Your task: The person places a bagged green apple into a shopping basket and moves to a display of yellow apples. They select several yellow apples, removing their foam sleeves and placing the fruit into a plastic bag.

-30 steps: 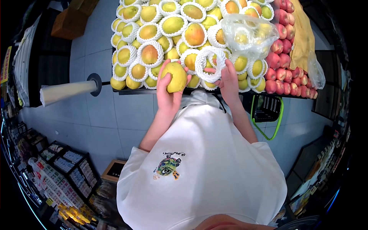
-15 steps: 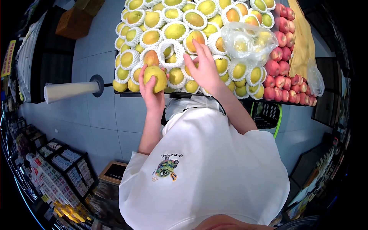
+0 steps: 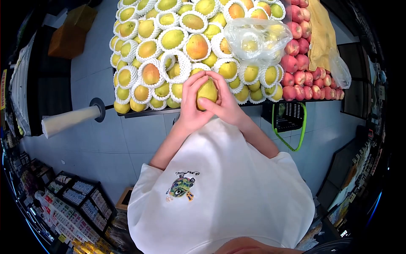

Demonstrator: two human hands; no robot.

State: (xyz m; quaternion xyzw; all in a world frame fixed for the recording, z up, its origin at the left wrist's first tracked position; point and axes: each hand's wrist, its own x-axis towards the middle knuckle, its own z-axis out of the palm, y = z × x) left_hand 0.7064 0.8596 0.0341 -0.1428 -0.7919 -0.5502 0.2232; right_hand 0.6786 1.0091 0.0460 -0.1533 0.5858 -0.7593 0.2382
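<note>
A yellow-green papaya (image 3: 207,95) is held between my two hands at the front edge of the fruit display, without a foam net. My left hand (image 3: 192,106) wraps its left side, with the fingers curled over the top. From the right, my right hand (image 3: 226,103) closes round it, and its thumb lies across the front. An empty white foam net (image 3: 175,66) rests on the pile just beyond my left hand. Behind it lie rows of papayas (image 3: 173,39) in white foam nets. The far side of the held papaya is hidden.
A clear plastic bag (image 3: 256,40) lies over papayas on the right. Red apples (image 3: 296,63) are stacked beside a yellow cloth (image 3: 322,38). A black basket (image 3: 292,116) with a green handle stands below the display. A bag roll (image 3: 69,120) sticks out at left.
My right hand has come down from the pile onto the papaya. My left hand has brought the papaya right, in front of my chest. The view has shifted slightly.
</note>
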